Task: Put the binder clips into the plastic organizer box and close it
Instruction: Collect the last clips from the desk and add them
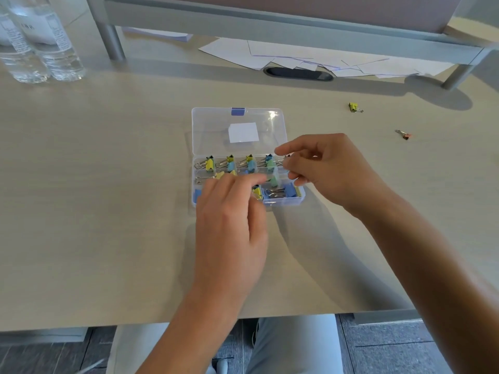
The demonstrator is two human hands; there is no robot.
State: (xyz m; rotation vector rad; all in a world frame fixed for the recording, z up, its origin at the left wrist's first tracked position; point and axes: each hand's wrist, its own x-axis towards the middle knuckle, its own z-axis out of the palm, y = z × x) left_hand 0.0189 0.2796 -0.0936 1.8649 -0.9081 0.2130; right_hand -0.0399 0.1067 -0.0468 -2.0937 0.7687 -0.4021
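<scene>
binder clips (232,164) fill most compartments of the clear plastic organizer box (283,201), which sits mid-desk w/ its lid (213,130) swung open and lying flat at 12 o'clock of the tray; blue latch (238,111) on the lid's far edge, white label (243,132) showing through it. back row of the tray holds yellow, blue and green clips side by side; front row has blue ones plus a yellow.

left hand (229,228) hovers over the tray's front-left part, fingers loosely curled toward the middle row; can't tell if it holds anything, fingertips are blurred. right hand (324,168) is at 3 o'clock of the box, over the tray's right end, thumb and fingers pinched together near the back-right compartment; what's between them is too small to make out.

two clips lie loose on the desk (94,184), well apart from the box at abt 2 o'clock: a yellow clip (354,107) and an orange clip (403,134) nearer the right edge.

water bottles (40,49) stand at 10 o'clock, scattered papers (310,58) at 1 o'clock under the shelf.
</scene>
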